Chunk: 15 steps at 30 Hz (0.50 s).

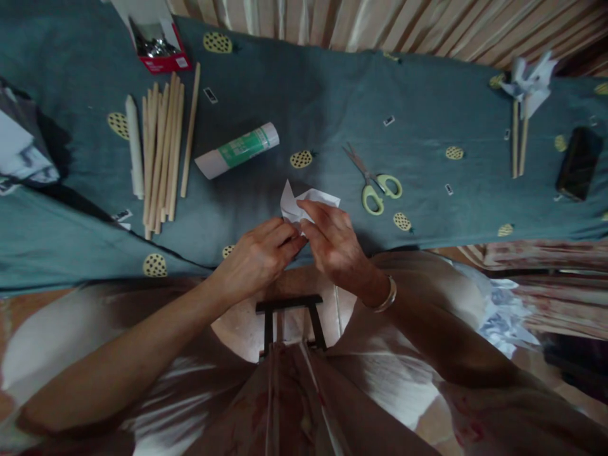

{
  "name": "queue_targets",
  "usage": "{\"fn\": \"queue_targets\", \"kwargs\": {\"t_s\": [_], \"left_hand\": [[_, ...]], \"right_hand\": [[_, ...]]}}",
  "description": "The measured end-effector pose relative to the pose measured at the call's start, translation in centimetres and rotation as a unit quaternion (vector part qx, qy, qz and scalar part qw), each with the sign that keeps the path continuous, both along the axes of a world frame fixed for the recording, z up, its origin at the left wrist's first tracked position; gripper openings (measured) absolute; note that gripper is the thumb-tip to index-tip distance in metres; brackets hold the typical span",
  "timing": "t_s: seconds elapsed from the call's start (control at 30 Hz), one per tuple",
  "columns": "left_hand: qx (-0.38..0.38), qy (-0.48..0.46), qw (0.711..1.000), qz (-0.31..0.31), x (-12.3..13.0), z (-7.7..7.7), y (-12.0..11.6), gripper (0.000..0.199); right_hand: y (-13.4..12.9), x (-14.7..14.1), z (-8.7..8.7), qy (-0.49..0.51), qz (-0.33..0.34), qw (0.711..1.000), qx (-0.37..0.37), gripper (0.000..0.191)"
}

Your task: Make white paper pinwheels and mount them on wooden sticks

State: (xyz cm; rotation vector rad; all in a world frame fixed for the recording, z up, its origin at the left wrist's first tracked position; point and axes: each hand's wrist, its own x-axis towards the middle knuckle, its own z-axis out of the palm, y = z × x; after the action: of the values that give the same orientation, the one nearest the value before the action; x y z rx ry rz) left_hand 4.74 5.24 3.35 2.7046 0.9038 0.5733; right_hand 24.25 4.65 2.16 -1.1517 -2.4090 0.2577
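Both hands meet at the table's front edge around a folded white paper pinwheel [291,204], whose pointed corners stick out beyond the fingers. My left hand [263,250] pinches its lower left part. My right hand [335,244], with a bangle at the wrist, grips it from the right, thumb and fingers close together. The fingers hide the middle of the paper. To the right lie scissors [375,183] with light green handles, blades apart. A white and green glue stick [237,151] rests up and to the left.
Several wooden sticks [161,152] and a white candle [135,149] lie left, below a red box [164,54] of small metal pieces. Finished pinwheels on sticks [522,114] and a phone [579,163] lie right. Crumpled-looking white paper [506,316] sits low at right.
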Motion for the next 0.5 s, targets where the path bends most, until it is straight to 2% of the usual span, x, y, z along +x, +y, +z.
{"fn": "queue_targets", "kwargs": {"t_s": [0.13,0.3,0.5], "left_hand": [[0.002,-0.011,1.0,0.005,0.0,-0.2,0.0,0.02],[0.001,-0.006,1.0,0.008,-0.2,0.0,-0.1,0.019],[0.016,-0.015,1.0,0.023,-1.2,-0.3,0.8,0.019]], "right_hand": [[0.1,0.8,0.2,0.01,-0.022,1.0,0.013,0.028],[1.0,2.4,0.6,0.061,-0.067,0.996,-0.029,0.031],[1.6,3.2,0.8,0.057,-0.105,0.992,-0.051,0.033]]}}
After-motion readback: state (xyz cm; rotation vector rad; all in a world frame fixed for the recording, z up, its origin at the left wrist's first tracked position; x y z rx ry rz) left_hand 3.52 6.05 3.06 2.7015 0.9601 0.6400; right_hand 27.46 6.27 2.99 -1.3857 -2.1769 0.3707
